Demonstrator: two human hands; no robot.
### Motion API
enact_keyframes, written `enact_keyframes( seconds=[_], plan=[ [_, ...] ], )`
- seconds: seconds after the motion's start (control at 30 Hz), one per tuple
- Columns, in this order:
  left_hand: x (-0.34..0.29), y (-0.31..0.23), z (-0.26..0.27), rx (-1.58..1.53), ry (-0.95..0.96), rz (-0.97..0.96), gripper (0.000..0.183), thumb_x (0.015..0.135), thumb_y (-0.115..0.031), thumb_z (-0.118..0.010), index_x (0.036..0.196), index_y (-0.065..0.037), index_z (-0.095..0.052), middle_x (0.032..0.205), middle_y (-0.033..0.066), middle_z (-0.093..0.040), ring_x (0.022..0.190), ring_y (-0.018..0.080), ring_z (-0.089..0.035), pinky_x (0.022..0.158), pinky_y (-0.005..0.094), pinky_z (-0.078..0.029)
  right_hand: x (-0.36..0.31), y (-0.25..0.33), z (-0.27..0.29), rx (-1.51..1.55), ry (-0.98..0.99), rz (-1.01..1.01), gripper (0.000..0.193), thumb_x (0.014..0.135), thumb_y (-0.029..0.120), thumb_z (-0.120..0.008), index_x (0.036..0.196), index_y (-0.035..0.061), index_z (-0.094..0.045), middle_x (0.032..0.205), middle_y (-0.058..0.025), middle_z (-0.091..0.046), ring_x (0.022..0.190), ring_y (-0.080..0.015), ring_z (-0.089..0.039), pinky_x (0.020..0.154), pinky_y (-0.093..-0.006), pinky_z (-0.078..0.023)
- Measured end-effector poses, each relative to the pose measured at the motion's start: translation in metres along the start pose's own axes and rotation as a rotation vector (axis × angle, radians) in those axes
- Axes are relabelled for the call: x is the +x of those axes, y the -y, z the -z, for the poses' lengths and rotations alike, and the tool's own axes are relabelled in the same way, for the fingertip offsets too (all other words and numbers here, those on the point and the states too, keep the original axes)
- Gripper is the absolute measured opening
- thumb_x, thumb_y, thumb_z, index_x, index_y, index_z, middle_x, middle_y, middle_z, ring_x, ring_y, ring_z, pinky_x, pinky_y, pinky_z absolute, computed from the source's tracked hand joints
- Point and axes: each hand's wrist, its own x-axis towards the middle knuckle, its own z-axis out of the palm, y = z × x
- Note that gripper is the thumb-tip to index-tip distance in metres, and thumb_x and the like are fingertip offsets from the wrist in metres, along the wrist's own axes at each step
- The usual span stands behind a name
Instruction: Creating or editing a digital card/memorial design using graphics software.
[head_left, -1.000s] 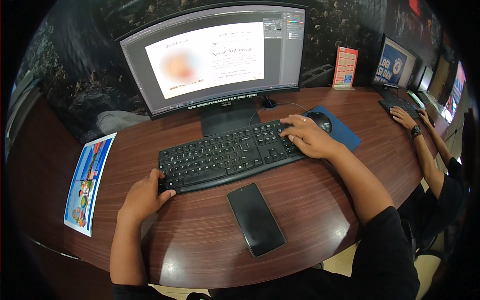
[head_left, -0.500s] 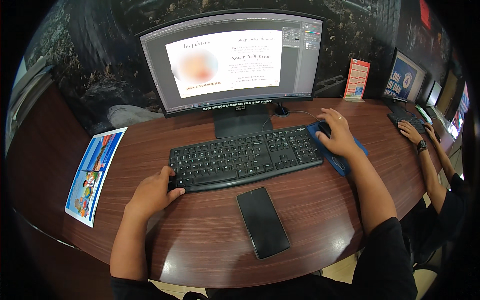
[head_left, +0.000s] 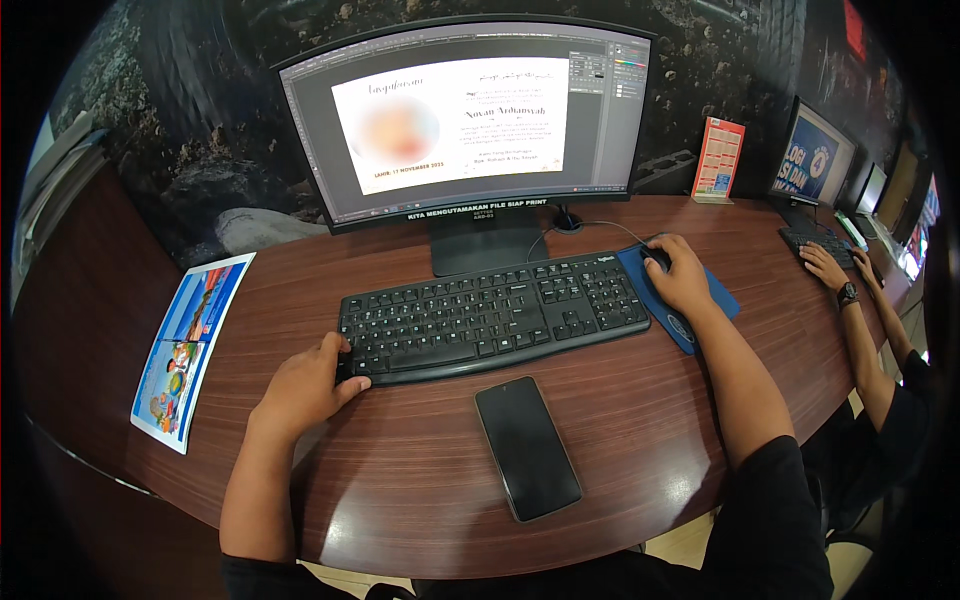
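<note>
Black keyboard [head_left: 490, 315] under left hand [head_left: 305, 385], fingers loosely curled at its corner; right hand [head_left: 680, 275] cupping mouse [head_left: 657, 259] beside keyboard; layout open, unfinished.

One head-worn fisheye view looks steeply down from close above the desk [head_left: 420, 480], facing the monitor [head_left: 465, 120] at twelve o'clock; forearms enter at six.

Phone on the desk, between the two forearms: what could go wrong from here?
The phone lies flat near the desk's front edge, apart from both arms; a forearm pulling back could nudge it off. The left hand rests at the keyboard's left corner, so a stray keypress is possible. The right hand covers the mouse close to the mouse pad's far edge, leaving little travel.
</note>
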Motion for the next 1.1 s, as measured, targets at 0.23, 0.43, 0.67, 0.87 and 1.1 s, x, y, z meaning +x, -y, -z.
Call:
enact_keyframes(
  seconds=[0.23,0.43,0.67,0.87,1.1],
  plan=[
    [0.000,-0.004,0.004,-0.004,0.025,0.027,0.057,0.093,-0.042,-0.079,0.126,-0.003,-0.055,0.111,0.0260,-0.073,0.106,0.0438,-0.071,0.092,0.0503,-0.055,0.000,-0.003,-0.002,0.055,0.020,0.048,0.033,0.089,0.015,-0.075,0.118,0.0014,-0.072,0.128,-0.0168,-0.066,0.120,-0.0370,-0.065,0.104,-0.0420,-0.052],
    [0.002,0.002,0.004,-0.039,0.017,0.017,0.045,0.097,-0.032,-0.074,0.126,-0.004,-0.055,0.108,0.0253,-0.073,0.104,0.0434,-0.071,0.092,0.0513,-0.054,0.000,-0.003,0.001,0.037,0.033,0.023,0.037,0.088,0.019,-0.076,0.121,0.0025,-0.071,0.134,-0.0178,-0.064,0.127,-0.0384,-0.061,0.110,-0.0462,-0.047],
    [0.004,0.018,0.001,-0.103,-0.001,0.027,0.033,0.096,-0.014,-0.070,0.125,-0.006,-0.055,0.110,0.0225,-0.073,0.109,0.0414,-0.070,0.093,0.0505,-0.053,0.000,0.018,0.026,-0.179,0.185,0.200,0.051,0.086,0.036,-0.076,0.129,0.0101,-0.067,0.147,-0.0180,-0.058,0.149,-0.0432,-0.041,0.123,-0.0601,-0.024],
    [0.006,0.019,0.000,-0.132,-0.022,0.015,0.035,0.095,-0.011,-0.072,0.125,-0.006,-0.055,0.114,0.0221,-0.073,0.113,0.0387,-0.071,0.095,0.0487,-0.054,-0.003,0.024,0.026,-0.171,0.251,0.188,0.055,0.083,0.040,-0.078,0.129,0.0109,-0.068,0.151,-0.0184,-0.056,0.153,-0.0437,-0.036,0.125,-0.0620,-0.021],
    [0.006,0.023,-0.002,-0.122,-0.028,-0.010,0.035,0.095,-0.012,-0.071,0.126,-0.006,-0.055,0.114,0.0228,-0.073,0.113,0.0393,-0.070,0.095,0.0495,-0.054,0.001,0.026,0.019,-0.207,0.156,0.229,0.051,0.083,0.035,-0.078,0.127,0.0102,-0.068,0.149,-0.0177,-0.057,0.150,-0.0426,-0.039,0.124,-0.0612,-0.023]
  ],
)
